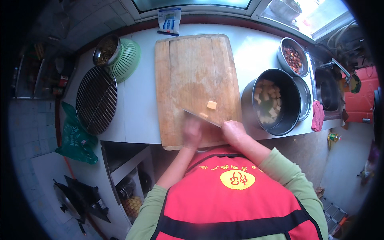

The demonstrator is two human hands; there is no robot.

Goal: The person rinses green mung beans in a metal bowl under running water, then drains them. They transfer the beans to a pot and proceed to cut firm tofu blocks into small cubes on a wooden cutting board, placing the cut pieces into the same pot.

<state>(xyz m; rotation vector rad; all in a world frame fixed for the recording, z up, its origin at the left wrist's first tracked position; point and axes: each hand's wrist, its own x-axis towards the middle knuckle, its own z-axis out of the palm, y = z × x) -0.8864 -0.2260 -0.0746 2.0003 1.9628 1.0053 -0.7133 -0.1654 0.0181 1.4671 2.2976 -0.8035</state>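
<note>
My right hand (234,131) is closed around the handle of a kitchen knife (207,119). Its blade slants up to the left, low over a wooden cutting board (195,60). Just on the near side of the blade is my left hand (192,132), blurred, its fingers partly hidden; whether it holds anything cannot be made out. A pale orange block of food (211,105) lies on the board beyond the knife. Between it and the blade is a smaller pale piece (203,115). A damp patch darkens the wood nearby.
Right of the board stands a deep dark pot (246,102) holding pale chunks in liquid. Behind it is a metal bowl (280,58) of reddish pieces, near the sink (325,90). A round wire rack (96,100) and a green colander (129,61) sit left; a packet (169,21) stands behind.
</note>
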